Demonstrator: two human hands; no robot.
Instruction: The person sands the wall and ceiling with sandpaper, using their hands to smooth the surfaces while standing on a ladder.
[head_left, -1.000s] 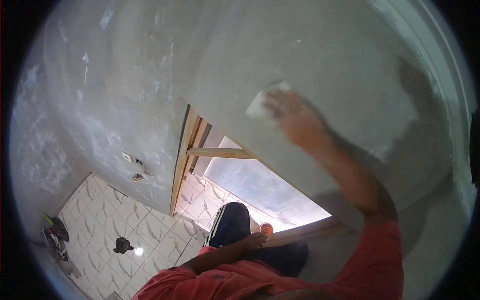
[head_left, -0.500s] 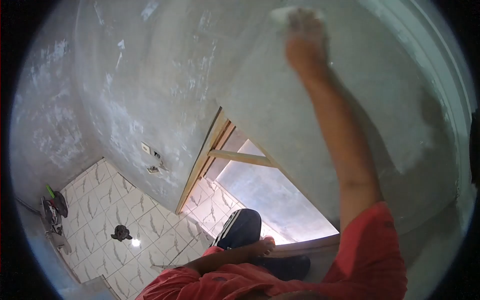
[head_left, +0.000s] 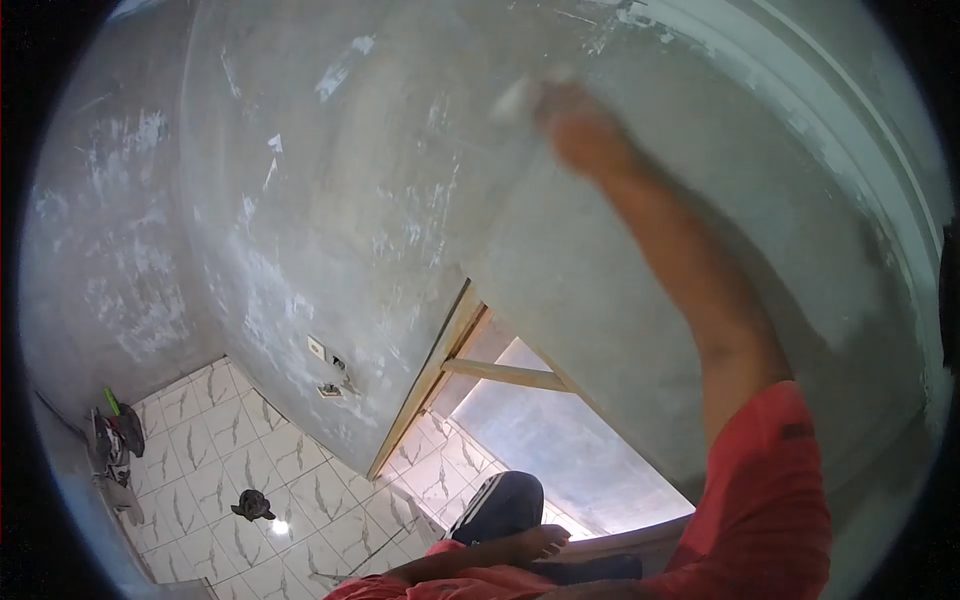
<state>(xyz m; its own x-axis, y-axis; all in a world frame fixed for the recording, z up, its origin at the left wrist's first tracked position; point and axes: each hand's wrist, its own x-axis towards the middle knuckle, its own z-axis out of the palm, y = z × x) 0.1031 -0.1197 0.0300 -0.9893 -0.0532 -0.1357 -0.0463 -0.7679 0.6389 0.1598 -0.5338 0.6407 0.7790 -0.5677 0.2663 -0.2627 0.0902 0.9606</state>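
Note:
My right hand point(head_left: 572, 110) is raised high against the grey plastered wall point(head_left: 590, 260), its fingers closed on a whitish, block-like piece point(head_left: 516, 102). Motion blur hides what kind of thing that piece is. It appears to touch the wall surface. Low in the view, my left hand point(head_left: 543, 542) rests by my bent knee point(head_left: 507, 503) in dark trousers with white stripes. Its fingers are loosely apart, and nothing shows in them.
A wooden door frame point(head_left: 425, 385) with a crossbar point(head_left: 505, 374) opens below. Wall sockets point(head_left: 318, 347) sit left of it. On the marbled tile floor point(head_left: 215, 440) lie a dark object point(head_left: 252, 505) and several items point(head_left: 118, 435) by the left wall. A pale moulding point(head_left: 800, 90) curves along the upper right.
My right hand has swept left and downward across the wall with the whitish piece. The view has tilted, so the door frame and floor appear lower. My left hand stays by the knee.

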